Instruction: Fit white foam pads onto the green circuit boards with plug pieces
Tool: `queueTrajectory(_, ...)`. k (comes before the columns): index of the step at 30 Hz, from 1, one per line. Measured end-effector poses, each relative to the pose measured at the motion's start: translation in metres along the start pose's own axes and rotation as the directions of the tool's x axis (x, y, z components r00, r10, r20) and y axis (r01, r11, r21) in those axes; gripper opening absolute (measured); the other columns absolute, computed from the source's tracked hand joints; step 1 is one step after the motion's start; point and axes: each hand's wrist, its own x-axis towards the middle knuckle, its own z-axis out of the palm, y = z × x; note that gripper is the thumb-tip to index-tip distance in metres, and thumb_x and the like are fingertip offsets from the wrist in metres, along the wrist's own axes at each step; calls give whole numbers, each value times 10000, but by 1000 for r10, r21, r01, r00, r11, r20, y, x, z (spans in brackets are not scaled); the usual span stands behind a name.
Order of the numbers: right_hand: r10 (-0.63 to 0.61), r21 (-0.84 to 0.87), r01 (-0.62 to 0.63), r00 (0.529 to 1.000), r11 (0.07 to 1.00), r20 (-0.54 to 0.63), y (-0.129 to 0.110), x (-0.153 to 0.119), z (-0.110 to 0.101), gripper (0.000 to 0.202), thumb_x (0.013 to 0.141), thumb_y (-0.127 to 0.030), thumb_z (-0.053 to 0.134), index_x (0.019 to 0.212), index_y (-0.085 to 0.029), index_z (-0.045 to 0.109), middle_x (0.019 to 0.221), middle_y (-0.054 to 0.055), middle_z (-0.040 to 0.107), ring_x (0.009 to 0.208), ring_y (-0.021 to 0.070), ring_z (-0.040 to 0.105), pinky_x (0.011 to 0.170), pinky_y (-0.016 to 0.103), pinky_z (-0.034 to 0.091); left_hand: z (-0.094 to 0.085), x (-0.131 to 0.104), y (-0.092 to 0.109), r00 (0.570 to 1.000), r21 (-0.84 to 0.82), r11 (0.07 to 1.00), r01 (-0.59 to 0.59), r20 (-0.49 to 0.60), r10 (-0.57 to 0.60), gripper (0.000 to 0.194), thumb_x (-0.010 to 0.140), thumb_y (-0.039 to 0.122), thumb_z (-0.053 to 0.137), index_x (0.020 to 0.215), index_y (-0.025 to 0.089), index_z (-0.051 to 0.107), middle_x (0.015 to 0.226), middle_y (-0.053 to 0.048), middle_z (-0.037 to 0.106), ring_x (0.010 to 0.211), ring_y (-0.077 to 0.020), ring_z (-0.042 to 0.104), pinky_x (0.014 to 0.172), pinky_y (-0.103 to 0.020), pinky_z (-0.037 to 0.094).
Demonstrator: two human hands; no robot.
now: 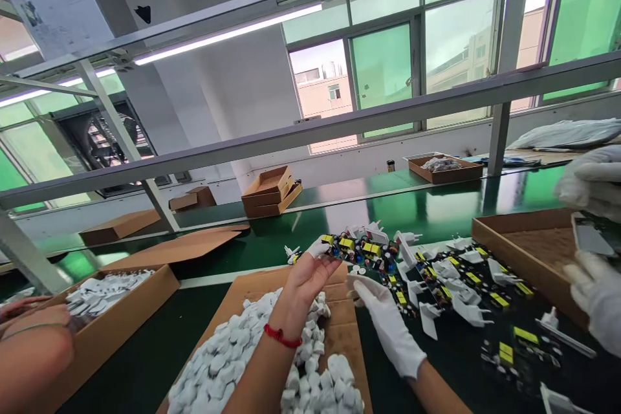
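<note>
While the left hand (307,278) touches circuit boards (371,250), the right hand (383,317) is near.

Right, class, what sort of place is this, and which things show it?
Probably an electronics assembly workshop. Signs of it: many small circuit boards, a long green work surface, and a cardboard tray holding white pieces.
</note>
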Motion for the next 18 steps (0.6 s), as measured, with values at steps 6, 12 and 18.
queueTrajectory(6,105,517,-130,992,846,77,-34,-6,-9,461,691,-653,607,927,-261,669,944,61,725,749,246,691,718,418,535,-18,-15,5,966,123,972,-198,-146,215,474,737,-22,566,1152,206,552,837,-13,675,675,-118,645,654,-243,546)
queueTrajectory(12,405,806,-207,913,554,-44,-27,-10,-2,347,535,-215,853,824,-224,662,742,-22,725,593,148,641,548,278,554,-25,-41,16,950,212,932,-292,-51,309,558,604,110,765,1129,175,588,973,-79,676,940,-228,617,815,-339,487)
queueTrajectory(18,405,824,-118,903,555,-144,-9,2,-27,100,746,-349,688,810,-279,658,785,-37,707,591,119,621,548,281,561,-36,-103,10,900,-302,852,-429,-63,431,287,668,282,701,949,239,662,833,-17,582,791,-136,564,698,-238,448)
